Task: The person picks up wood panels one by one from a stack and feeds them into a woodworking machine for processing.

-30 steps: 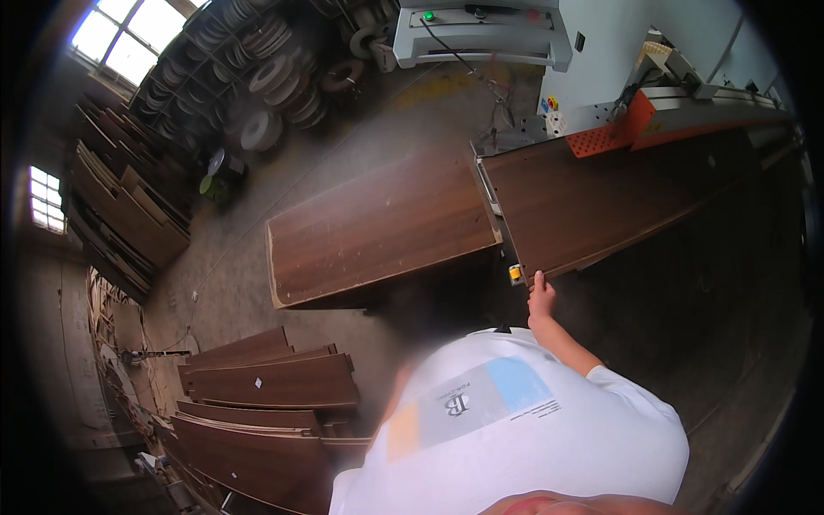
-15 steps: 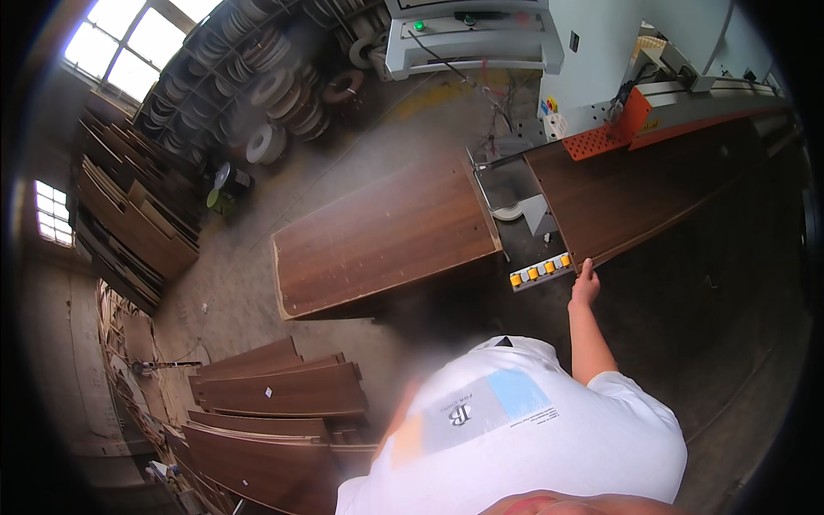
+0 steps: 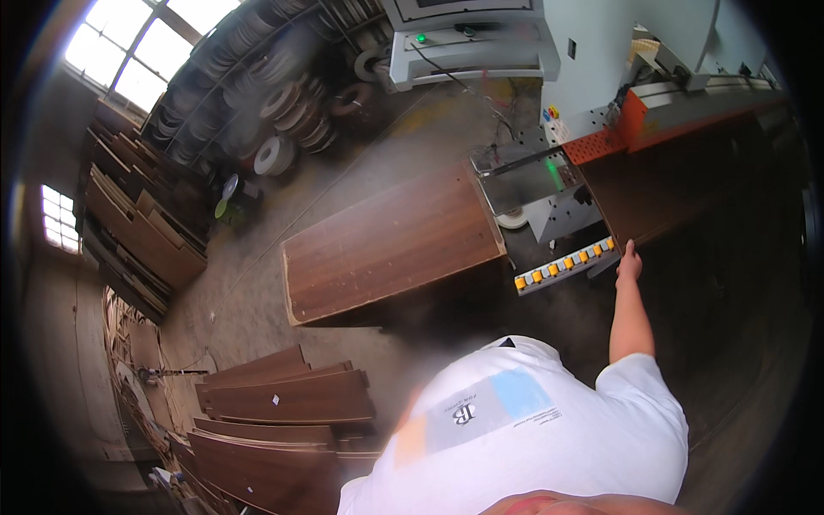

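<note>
My right hand (image 3: 629, 263) is at the near left corner of a long dark brown board (image 3: 652, 202), its fingers closed at the edge. The board lies in a machine, partly under an orange guard (image 3: 592, 148), and its far part fades into shadow. Just left of the hand runs a bar of yellow rollers (image 3: 562, 268). My left hand is out of sight; only a blurred bit of the left arm (image 3: 407, 410) shows beside my white shirt.
Left of the rollers another brown board (image 3: 390, 245) lies flat on a raised support. Stacked brown panels (image 3: 287, 396) are at lower left, with more boards (image 3: 142, 223) leaning by the wall. Rolls of edging tape (image 3: 275, 156) and a grey control console (image 3: 472, 51) stand at the back.
The board in the machine has slid right, away from the flat board, with my right hand following its corner. More yellow rollers and a green light on the machine now show.
</note>
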The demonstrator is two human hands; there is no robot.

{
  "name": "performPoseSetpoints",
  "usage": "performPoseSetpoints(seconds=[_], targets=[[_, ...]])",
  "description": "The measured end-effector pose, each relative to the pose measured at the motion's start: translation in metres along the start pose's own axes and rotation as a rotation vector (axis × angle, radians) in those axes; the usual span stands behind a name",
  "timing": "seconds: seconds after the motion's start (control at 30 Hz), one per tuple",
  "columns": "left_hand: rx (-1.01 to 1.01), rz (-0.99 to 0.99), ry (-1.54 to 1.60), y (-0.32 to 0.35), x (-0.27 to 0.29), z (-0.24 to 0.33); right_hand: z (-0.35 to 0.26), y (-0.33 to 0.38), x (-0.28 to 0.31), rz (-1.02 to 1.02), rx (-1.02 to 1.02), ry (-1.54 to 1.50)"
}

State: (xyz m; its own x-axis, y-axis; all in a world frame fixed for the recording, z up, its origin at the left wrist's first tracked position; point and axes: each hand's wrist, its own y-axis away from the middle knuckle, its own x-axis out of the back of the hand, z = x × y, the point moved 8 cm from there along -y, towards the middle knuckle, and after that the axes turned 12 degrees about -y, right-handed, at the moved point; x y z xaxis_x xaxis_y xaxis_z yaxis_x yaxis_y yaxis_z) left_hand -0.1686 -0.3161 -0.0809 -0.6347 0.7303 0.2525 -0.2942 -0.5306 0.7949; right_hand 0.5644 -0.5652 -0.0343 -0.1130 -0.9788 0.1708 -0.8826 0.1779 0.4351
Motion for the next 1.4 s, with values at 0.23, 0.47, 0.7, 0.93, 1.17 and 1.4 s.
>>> performPoseSetpoints(seconds=[0.23,0.47,0.7,0.93,1.17,1.4], targets=[[-0.034,-0.018,-0.046,-0.004,0.001,0.001,0.009,0.014,0.021,-0.126,-0.076,-0.11],[-0.039,-0.027,-0.056,-0.011,-0.004,0.008,0.203,0.251,-0.001,-1.068,-0.452,0.503],[-0.024,-0.036,-0.088,-0.008,-0.006,-0.002,0.197,0.239,0.038,-1.125,-0.783,1.132],[-0.119,-0.002,-0.169,0.007,-0.01,0.004,0.187,0.218,-0.005,-0.977,-0.695,1.086],[-0.062,0.285,-0.334,0.059,-0.003,0.011,0.231,0.293,-0.077,-1.296,-0.535,1.088],[0.153,0.484,-0.023,0.126,-0.019,-0.051,0.248,0.295,-0.115,-1.553,-0.351,1.251]])
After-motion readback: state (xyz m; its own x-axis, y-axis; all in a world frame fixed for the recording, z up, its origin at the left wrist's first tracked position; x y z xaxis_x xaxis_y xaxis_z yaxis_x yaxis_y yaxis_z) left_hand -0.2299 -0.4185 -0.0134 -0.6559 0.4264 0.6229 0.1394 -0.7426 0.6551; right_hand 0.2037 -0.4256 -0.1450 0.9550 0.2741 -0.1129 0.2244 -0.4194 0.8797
